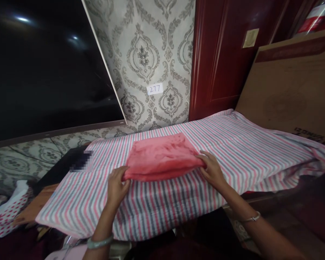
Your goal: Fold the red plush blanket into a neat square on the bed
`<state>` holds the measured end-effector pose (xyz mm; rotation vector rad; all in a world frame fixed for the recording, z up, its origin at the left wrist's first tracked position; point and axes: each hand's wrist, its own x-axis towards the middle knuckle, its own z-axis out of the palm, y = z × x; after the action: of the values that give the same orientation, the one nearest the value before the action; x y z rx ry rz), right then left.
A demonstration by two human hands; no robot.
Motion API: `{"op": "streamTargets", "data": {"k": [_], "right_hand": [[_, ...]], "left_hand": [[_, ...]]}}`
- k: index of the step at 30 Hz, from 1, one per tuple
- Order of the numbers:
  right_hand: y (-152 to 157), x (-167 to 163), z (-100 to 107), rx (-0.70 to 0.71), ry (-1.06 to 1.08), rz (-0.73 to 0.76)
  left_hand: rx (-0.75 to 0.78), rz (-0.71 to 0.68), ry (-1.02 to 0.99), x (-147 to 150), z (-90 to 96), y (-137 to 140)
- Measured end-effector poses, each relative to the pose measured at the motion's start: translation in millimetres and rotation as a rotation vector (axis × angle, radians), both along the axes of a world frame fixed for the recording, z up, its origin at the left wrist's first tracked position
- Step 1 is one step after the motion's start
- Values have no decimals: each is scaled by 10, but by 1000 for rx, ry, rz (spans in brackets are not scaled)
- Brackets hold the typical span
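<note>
A coral-pink piece of cloth (162, 155), perhaps a folded garment, lies on a striped sheet (249, 151) of white, pink and grey. My left hand (117, 184) pinches its near left corner, thumb towards me. At the near right corner my right hand (211, 169) grips the same cloth between thumb and fingers. The near edge between both hands looks slightly lifted and blurred, while the far part rests flat with wrinkles. The exact fingertips are partly hidden by the fabric.
A large dark TV screen (48, 68) stands at the left. Behind the sheet is a patterned wall with a paper label (155, 89) reading 277. On the right a big cardboard box (289, 86) leans by a dark red door (219, 54). Polka-dot fabric (11, 213) lies lower left.
</note>
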<state>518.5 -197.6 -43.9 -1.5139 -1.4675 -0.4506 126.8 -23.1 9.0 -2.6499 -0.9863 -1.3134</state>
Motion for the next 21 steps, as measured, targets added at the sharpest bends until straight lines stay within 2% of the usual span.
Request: {"op": "streamTargets", "data": {"k": [3, 9, 11, 13, 15, 17, 19, 21], "right_hand": [[65, 48, 491, 58, 64, 32], [83, 29, 1619, 257, 191, -9], [137, 88, 1877, 307, 203, 9], [271, 214, 2023, 314, 238, 38], [494, 379, 2049, 259, 331, 69], [775, 526, 1960, 119, 526, 104], [1045, 598, 1757, -96, 819, 116], [1235, 579, 1460, -315, 1070, 88]], "left_hand": [[27, -16, -127, 89, 535, 56], [-152, -86, -487, 279, 1570, 121], [-185, -123, -557, 334, 1828, 180], [-254, -150, -593, 395, 1999, 310], [-389, -163, -610, 478, 2063, 519], [-580, -129, -618, 594, 2003, 774], [-808, -29, -608, 732, 1812, 1002], [-1036, 91, -562, 857, 1509, 1140]]}}
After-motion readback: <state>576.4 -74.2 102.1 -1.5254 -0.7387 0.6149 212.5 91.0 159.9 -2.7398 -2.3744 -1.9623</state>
